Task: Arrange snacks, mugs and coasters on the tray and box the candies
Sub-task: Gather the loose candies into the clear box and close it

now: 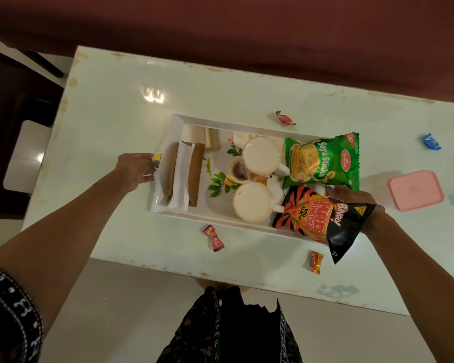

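Two mugs are counted on the tray: a far mug and a near mug. Two snack packets are seen, a green packet and a red-and-black packet. Four loose candies are spotted on the table: one far red candy, one blue candy, one near red candy and one orange-red candy. One pink box is counted. Two hands are in view, the left hand and the right hand.

The white tray lies between both hands; near the right hand are two snack packets, green and black-orange, beside two mugs. Wrapped candies lie scattered outside the tray; the closed pink box sits beyond the right hand.
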{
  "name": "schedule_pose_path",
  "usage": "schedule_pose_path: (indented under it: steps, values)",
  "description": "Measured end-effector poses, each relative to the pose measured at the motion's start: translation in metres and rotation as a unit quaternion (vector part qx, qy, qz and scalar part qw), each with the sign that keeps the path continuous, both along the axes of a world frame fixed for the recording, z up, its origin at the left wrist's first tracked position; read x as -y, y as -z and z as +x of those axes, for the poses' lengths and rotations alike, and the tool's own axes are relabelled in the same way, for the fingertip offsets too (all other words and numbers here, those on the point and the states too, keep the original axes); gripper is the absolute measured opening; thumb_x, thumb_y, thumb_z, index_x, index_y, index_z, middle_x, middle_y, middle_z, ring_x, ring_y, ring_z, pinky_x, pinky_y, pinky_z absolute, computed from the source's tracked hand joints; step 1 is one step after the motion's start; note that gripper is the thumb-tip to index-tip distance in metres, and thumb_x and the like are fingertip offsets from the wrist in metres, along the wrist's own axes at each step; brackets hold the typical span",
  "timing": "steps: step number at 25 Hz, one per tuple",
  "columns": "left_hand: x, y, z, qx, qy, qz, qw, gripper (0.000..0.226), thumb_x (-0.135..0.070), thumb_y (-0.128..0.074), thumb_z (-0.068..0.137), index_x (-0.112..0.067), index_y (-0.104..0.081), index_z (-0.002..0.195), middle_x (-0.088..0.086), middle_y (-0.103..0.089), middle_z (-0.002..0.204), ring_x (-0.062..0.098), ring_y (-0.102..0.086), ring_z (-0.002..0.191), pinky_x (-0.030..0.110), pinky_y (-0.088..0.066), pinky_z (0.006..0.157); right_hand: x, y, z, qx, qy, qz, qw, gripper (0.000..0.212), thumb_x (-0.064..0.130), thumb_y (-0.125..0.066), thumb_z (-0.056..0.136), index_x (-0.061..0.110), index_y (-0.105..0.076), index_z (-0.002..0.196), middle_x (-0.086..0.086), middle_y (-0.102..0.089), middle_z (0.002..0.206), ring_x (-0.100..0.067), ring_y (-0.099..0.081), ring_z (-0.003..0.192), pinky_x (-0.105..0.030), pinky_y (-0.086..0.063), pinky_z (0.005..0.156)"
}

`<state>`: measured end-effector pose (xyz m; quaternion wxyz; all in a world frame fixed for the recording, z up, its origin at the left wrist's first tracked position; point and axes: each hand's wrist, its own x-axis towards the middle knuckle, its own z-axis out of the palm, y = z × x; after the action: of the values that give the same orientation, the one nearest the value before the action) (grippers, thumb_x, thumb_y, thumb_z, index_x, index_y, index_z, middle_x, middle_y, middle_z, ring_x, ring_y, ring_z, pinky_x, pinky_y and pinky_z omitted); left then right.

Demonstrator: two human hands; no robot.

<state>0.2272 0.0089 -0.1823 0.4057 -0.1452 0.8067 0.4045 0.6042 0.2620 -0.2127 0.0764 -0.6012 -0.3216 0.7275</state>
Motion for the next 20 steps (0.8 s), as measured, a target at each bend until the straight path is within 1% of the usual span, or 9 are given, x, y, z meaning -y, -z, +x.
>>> schedule_pose_path:
  steps: [2,4,6,8,11,14,16,18,20]
  values:
    - [0.0,0.002,-0.001,-0.002,-0.006,-0.013,1.0,0.02,0.005,-0.047,0.088,-0.005,-0.061,0.077,0.007,-0.067,0.052,0.013,-0.063,0.04,0.023,-0.053,0.043,0.0,0.004,0.002,0.014,-0.006,-0.004,1.0,0.088,0.026,-0.09,0.046,0.0,-0.055,0.123,-0.018,-0.063,0.115,-0.038,-0.064,0.098,-0.048,-0.052,0.084]
    - [-0.001,0.002,0.0,-0.008,-0.003,-0.015,1.0,0.019,0.005,-0.052,0.086,-0.007,-0.061,0.074,0.006,-0.067,0.053,0.015,-0.064,0.044,0.022,-0.052,0.04,-0.002,0.01,0.004,0.025,-0.025,0.003,0.999,0.105,0.031,-0.094,0.028,0.002,-0.057,0.121,-0.018,-0.064,0.113,-0.039,-0.063,0.103,-0.049,-0.052,0.084]
    - [-0.002,0.003,0.001,-0.008,0.002,-0.014,1.0,0.02,0.006,-0.05,0.086,-0.007,-0.06,0.074,0.011,-0.064,0.069,0.016,-0.063,0.049,0.025,-0.053,0.043,-0.005,0.013,0.007,0.016,-0.039,-0.005,0.999,0.093,0.028,-0.093,0.035,0.004,-0.058,0.118,-0.016,-0.067,0.104,-0.039,-0.063,0.101,-0.046,-0.056,0.076]
    - [-0.002,0.005,0.0,-0.007,0.001,-0.012,1.0,0.022,0.008,-0.047,0.086,-0.007,-0.06,0.075,0.011,-0.061,0.073,0.016,-0.062,0.048,0.026,-0.053,0.049,-0.003,0.005,0.004,0.002,-0.052,-0.017,0.998,0.077,0.028,-0.089,0.048,0.005,-0.059,0.115,-0.011,-0.071,0.092,-0.034,-0.068,0.089,-0.039,-0.058,0.064]
    - [-0.003,0.006,0.0,-0.01,0.006,-0.017,1.0,0.022,0.009,-0.051,0.083,-0.009,-0.061,0.073,0.01,-0.06,0.074,0.016,-0.059,0.055,0.028,-0.051,0.057,-0.003,0.0,0.001,0.0,-0.062,-0.025,0.998,0.034,0.019,-0.074,0.073,0.008,-0.06,0.102,-0.005,-0.075,0.076,-0.022,-0.072,0.065,-0.03,-0.057,0.052]
    - [-0.002,0.006,-0.001,-0.005,0.005,-0.013,1.0,0.021,0.007,-0.048,0.083,-0.007,-0.064,0.083,0.01,-0.059,0.075,0.019,-0.058,0.063,0.028,-0.052,0.065,-0.005,0.001,0.003,0.029,-0.054,-0.03,0.998,0.065,0.024,-0.082,0.06,0.005,-0.058,0.117,-0.014,-0.07,0.104,-0.027,-0.071,0.078,-0.035,-0.059,0.06]
    - [-0.002,0.008,0.001,-0.014,0.009,-0.009,1.0,0.017,0.0,-0.054,0.082,-0.005,-0.064,0.094,0.01,-0.06,0.078,0.023,-0.058,0.067,0.029,-0.05,0.07,-0.009,0.003,0.008,0.034,-0.026,-0.026,0.999,0.072,0.027,-0.083,0.056,0.004,-0.059,0.119,-0.016,-0.067,0.111,-0.03,-0.068,0.088,-0.037,-0.059,0.064]
    - [-0.005,0.009,0.005,-0.072,0.041,-0.041,0.996,0.022,-0.015,-0.063,0.077,-0.006,-0.064,0.098,0.013,-0.062,0.095,0.031,-0.059,0.085,0.032,-0.048,0.077,-0.01,-0.004,0.011,0.033,0.027,-0.017,0.999,0.05,0.019,-0.081,0.06,0.002,-0.063,0.104,-0.012,-0.074,0.088,-0.029,-0.069,0.08,-0.031,-0.059,0.056]
    - [-0.009,0.002,0.015,-0.178,0.087,-0.115,0.973,0.037,-0.026,-0.06,0.085,-0.007,-0.057,0.117,0.013,-0.059,0.12,0.03,-0.055,0.112,0.034,-0.042,0.092,-0.011,-0.018,0.017,0.065,0.036,0.034,0.997,0.019,0.005,-0.065,0.078,0.003,-0.061,0.096,-0.003,-0.073,0.061,-0.02,-0.07,0.061,-0.023,-0.055,0.047]
